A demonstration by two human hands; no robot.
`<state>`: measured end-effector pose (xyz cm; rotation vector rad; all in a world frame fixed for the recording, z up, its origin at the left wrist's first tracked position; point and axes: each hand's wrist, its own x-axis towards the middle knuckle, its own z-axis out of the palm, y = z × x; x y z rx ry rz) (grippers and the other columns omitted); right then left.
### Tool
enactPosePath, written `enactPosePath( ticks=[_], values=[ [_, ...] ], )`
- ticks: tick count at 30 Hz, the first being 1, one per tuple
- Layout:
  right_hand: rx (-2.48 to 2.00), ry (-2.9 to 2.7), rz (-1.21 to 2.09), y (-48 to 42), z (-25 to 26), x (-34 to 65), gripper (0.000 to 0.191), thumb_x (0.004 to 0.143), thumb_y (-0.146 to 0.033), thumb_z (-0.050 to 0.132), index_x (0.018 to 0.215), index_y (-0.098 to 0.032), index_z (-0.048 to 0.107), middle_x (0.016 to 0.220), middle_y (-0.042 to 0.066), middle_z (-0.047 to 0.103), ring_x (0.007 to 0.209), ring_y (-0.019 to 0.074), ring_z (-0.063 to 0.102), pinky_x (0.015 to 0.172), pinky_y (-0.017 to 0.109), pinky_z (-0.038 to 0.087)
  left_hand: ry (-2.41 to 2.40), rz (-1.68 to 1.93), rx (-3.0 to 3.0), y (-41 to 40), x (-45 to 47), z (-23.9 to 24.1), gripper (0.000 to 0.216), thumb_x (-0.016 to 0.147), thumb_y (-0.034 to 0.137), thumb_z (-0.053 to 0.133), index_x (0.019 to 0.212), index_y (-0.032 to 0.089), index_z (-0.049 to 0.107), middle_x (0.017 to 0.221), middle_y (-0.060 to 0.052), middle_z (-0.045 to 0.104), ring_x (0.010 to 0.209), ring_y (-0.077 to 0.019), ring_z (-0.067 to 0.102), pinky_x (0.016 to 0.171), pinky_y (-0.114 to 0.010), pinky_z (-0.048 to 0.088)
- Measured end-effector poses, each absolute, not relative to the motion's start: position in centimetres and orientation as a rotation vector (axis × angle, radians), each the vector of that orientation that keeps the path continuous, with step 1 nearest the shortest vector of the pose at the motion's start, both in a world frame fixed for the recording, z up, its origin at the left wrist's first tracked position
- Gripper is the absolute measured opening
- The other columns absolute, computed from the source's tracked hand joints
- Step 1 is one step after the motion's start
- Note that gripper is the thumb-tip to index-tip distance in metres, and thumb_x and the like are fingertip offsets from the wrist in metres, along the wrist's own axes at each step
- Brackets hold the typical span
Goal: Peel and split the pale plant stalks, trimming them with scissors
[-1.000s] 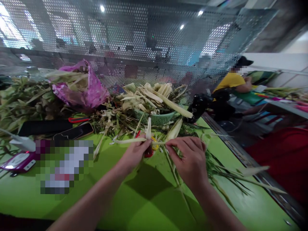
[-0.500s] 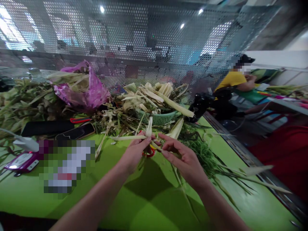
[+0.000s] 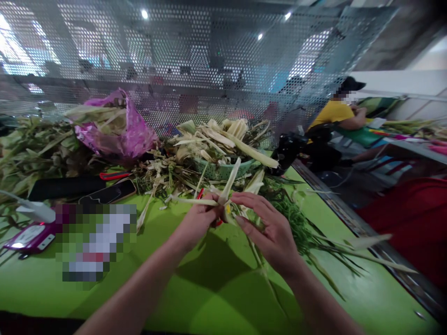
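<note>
My left hand [image 3: 196,222] is closed in a pinch on pale palm-leaf strips [image 3: 223,193] that cross just above the green table [image 3: 209,293]. One strip points up and right, another runs left. My right hand [image 3: 268,230] meets it from the right, fingers partly stretched and pressed on the same strips. Something red and yellow [image 3: 219,221], partly hidden, lies under the hands. Loose green stems [image 3: 300,228] lie beside my right hand.
A green basket [image 3: 226,170] heaped with pale leaf strips stands behind the hands. A pink bag [image 3: 120,128], leaf piles [image 3: 31,149], a phone [image 3: 108,191] and a pink device [image 3: 30,235] lie left. A perforated metal screen [image 3: 195,60] backs the table. A person in yellow [image 3: 335,114] sits far right.
The upright strip has tilted from vertical to slanting up and right. My right hand has shifted left and closer to my left hand, its fingers now on the crossing.
</note>
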<state>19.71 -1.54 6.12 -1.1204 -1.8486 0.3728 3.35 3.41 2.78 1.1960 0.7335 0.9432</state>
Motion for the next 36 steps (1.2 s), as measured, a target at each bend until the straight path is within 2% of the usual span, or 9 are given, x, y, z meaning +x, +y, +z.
enactPosePath(
  ticks=[8,11,15,17,19,22,26,30,36],
  values=[
    [-1.121,-1.843,0.280,-1.2,5.7,19.9,0.029,0.082,-0.019,0.062,0.111,-0.024,0.061,0.118,0.007,0.061,0.114,0.0217,0.054,0.099,0.036,0.042,0.733,0.938,1.182,3.1,3.7,2.8,0.023,0.078,0.037,0.063,0.078,0.015,0.057,0.066,0.002,0.052,0.056,-0.0071,0.044,0.054,-0.021,0.035],
    [-1.153,-1.838,0.279,-1.0,5.6,19.9,0.026,0.081,-0.020,0.062,0.107,-0.024,0.062,0.119,0.007,0.060,0.114,0.0219,0.054,0.098,0.036,0.042,0.670,1.026,1.105,3.0,3.6,3.3,0.026,0.080,0.034,0.063,0.100,0.018,0.057,0.077,0.000,0.058,0.063,-0.0088,0.050,0.058,-0.021,0.039],
    [-1.204,-1.864,0.304,-0.8,5.4,19.8,0.026,0.081,-0.021,0.062,0.107,-0.024,0.062,0.120,0.008,0.060,0.115,0.0230,0.054,0.099,0.038,0.042,0.605,1.049,1.027,2.8,3.5,3.8,0.065,0.080,0.029,0.064,0.137,0.030,0.033,0.085,-0.001,0.062,0.075,-0.0128,0.057,0.061,-0.021,0.040],
    [-1.222,-1.872,0.326,-0.7,5.4,19.8,0.025,0.082,-0.022,0.061,0.107,-0.024,0.062,0.121,0.008,0.059,0.115,0.0230,0.053,0.098,0.038,0.042,0.580,1.040,1.062,2.8,3.5,3.9,0.060,0.079,0.028,0.065,0.134,0.030,0.040,0.085,0.000,0.061,0.073,-0.0114,0.056,0.062,-0.021,0.041],
    [-1.220,-1.884,0.348,-0.7,5.4,20.0,0.024,0.084,-0.023,0.059,0.108,-0.024,0.061,0.123,0.009,0.058,0.116,0.0230,0.053,0.098,0.038,0.042,0.585,1.029,1.123,2.8,3.5,3.8,0.037,0.079,0.029,0.065,0.115,0.024,0.056,0.083,0.000,0.060,0.068,-0.0095,0.053,0.061,-0.021,0.041],
    [-1.212,-1.880,0.351,-0.8,5.4,20.2,0.028,0.085,-0.025,0.059,0.113,-0.024,0.060,0.131,0.009,0.052,0.122,0.0237,0.048,0.101,0.040,0.039,0.611,1.031,1.165,2.8,3.5,3.7,0.017,0.081,0.032,0.062,0.092,0.019,0.059,0.081,-0.001,0.062,0.062,-0.0086,0.050,0.060,-0.022,0.041],
    [-1.170,-1.839,0.315,-1.0,5.5,20.2,0.025,0.085,-0.023,0.059,0.110,-0.025,0.062,0.130,0.009,0.051,0.122,0.0231,0.047,0.102,0.039,0.038,0.698,1.088,1.200,2.8,3.6,3.6,0.015,0.082,0.031,0.060,0.091,0.019,0.056,0.083,-0.001,0.061,0.060,-0.0079,0.048,0.056,-0.021,0.040],
    [-1.102,-1.847,0.295,-1.1,5.3,19.8,0.021,0.084,-0.019,0.060,0.103,-0.025,0.065,0.111,0.007,0.059,0.108,0.0211,0.055,0.093,0.036,0.045,0.769,1.152,1.211,2.8,3.8,3.7,0.014,0.080,0.028,0.060,0.090,0.018,0.058,0.083,-0.001,0.061,0.064,-0.0086,0.051,0.057,-0.020,0.041],
    [-1.163,-1.839,0.395,-0.9,4.4,19.5,0.019,0.083,-0.015,0.059,0.100,-0.022,0.065,0.091,0.004,0.066,0.082,0.0172,0.062,0.075,0.030,0.050,0.732,1.149,1.205,2.6,4.0,3.7,0.022,0.080,0.027,0.061,0.100,0.018,0.057,0.102,-0.008,0.065,0.083,-0.0144,0.059,0.067,-0.024,0.046]
  ],
)
